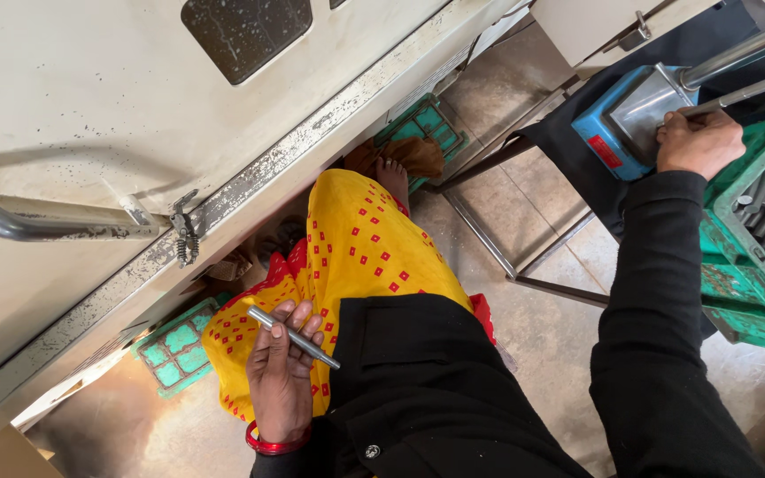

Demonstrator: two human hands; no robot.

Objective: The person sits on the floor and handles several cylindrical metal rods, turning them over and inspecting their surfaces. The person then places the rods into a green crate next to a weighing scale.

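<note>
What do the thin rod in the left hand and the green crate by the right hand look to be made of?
The rod, held across the left hand, looks like bare metal, probably steel: silver-grey, with a bright sheen along its length. The green crate beside the right hand seems to be moulded plastic, with ribbed walls, a matte finish and scuffed, dirty patches. It holds similar grey rods.

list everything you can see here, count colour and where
metal rod: one, silver, across the left hand's fingers
second rod: one, silver, under the right hand
blue block: one, blue with steel face, upper right
crate: one, green, right edge, holding grey rods
machine panel: one, cream, upper left, with grey handle
floor mats: two, green, under the machine
bangle: one, red, left wrist
left hand: one, bottom centre
right hand: one, upper right, black sleeve
</note>
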